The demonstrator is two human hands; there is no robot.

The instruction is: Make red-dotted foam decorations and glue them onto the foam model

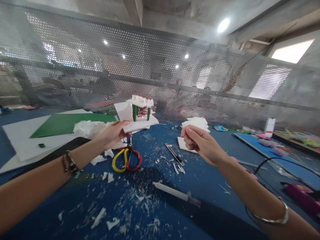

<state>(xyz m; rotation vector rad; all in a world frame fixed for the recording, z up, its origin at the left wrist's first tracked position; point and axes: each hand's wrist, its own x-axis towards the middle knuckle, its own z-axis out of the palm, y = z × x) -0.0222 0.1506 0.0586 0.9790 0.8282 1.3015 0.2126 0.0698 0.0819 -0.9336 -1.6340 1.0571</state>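
Left hand (pixel 115 133): I'm pinching the flat white card base (pixel 140 125), probably sparing its green-pillared, white-roofed model (pixel 142 111).
Right hand (pixel 200 141): my fingers are sitting tightly curled; any contents, I can't tell.

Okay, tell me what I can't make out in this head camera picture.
In the head view:
Right hand: curled fingers hide whether it pinches anything small.
Left hand: some fingers partly hidden beneath the paper model.
Yellow-and-red-handled tool: its tip is hidden behind the left hand and paper model.
Purple item: blurred, cut off by the right edge.
Background: obscured by the perforated panel.
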